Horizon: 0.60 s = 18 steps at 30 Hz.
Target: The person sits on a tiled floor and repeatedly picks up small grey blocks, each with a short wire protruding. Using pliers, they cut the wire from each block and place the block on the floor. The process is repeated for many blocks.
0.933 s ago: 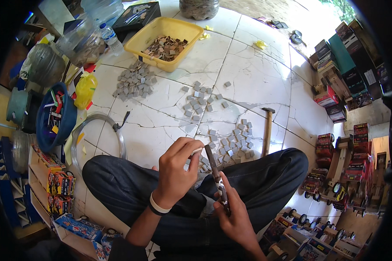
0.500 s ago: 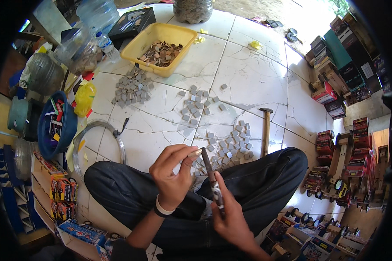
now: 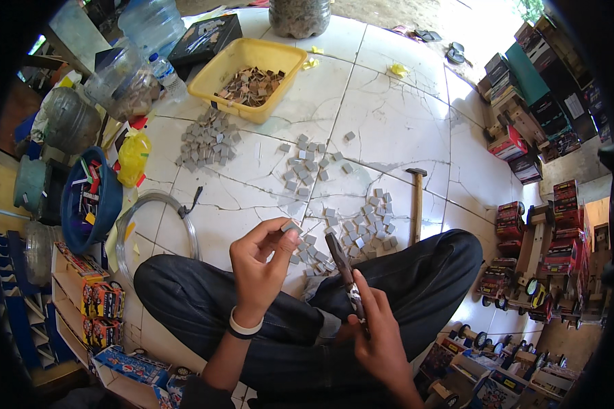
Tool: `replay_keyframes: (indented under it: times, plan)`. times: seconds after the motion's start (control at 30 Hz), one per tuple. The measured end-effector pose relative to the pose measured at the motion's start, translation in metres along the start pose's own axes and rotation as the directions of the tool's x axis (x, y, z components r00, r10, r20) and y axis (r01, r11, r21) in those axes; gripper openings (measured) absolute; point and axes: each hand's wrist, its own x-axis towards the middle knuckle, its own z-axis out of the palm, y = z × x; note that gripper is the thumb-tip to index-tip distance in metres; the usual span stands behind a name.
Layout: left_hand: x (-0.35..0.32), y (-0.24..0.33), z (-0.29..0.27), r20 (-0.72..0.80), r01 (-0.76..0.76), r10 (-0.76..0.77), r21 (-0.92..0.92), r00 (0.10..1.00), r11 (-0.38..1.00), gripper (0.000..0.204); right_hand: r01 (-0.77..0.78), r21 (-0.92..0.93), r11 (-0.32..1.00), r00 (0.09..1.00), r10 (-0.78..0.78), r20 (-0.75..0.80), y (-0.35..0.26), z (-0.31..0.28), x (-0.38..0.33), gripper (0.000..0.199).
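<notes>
Bright daylight from upper right; sharp centre, fisheye-bent dark rim.

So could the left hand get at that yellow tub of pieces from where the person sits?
Probably not without leaning: the left hand pinches a small grey piece, and the yellow tub sits well beyond the grey heaps. The tiles between look unobstructed.
</notes>
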Motion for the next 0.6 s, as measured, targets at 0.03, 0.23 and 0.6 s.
replay_keyframes:
  times: [0.03, 0.23, 0.6]
  plan:
    - [0.001, 0.000, -0.003, 0.018, 0.036, -0.036, -0.044, 0.999, 0.998, 0.022, 0.015, -0.005, 1.000, 1.000, -0.015, 0.008, 0.002, -0.004, -0.001, 0.084]
    - [-0.003, 0.008, -0.007, 0.096, 0.094, -0.081, -0.136, 0.992, 0.986, 0.024, -0.017, 0.153, 0.988, 0.992, -0.002, 0.123, 0.002, -0.013, -0.003, 0.077]
    - [-0.004, 0.012, -0.013, 0.161, 0.124, -0.100, -0.148, 0.982, 0.981, 0.023, 0.003, 0.177, 0.984, 0.992, -0.026, 0.123, 0.003, -0.005, 0.000, 0.075]
